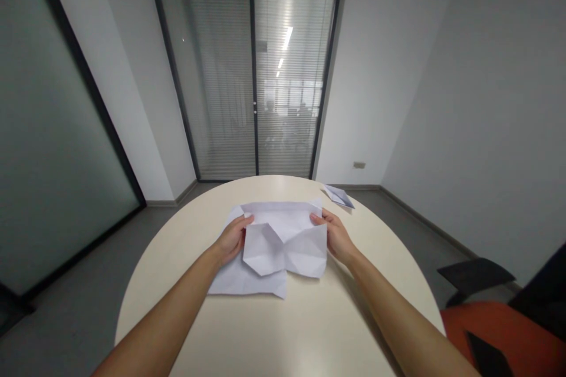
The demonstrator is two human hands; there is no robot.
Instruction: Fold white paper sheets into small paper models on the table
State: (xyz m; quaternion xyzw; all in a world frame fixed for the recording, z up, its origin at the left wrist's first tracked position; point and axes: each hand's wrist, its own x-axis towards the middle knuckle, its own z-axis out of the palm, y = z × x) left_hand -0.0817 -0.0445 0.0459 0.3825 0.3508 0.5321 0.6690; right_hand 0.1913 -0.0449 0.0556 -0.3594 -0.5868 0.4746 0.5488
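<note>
1. White paper: a creased, partly folded sheet (285, 247), held over the middle of the round table (247, 341). Two flaps meet near its centre, a V-shaped notch between them; a narrow fold runs along the far edge.
2. Left hand (232, 240): pinching the sheet's left side, thumb on the upper face.
3. Right hand (336, 235): pinching the right side, thumb likewise on top, level with the left.
4. Second paper (250, 284): flat on the tabletop, partly covered by the held sheet, showing to its left and nearer the wearer. Near right corner bent.
5. Small folded paper (339, 196): near the far right rim, beyond the right hand, apart from it.
6. Orange-red chair (499, 333): right of the table, black armrests.
</note>
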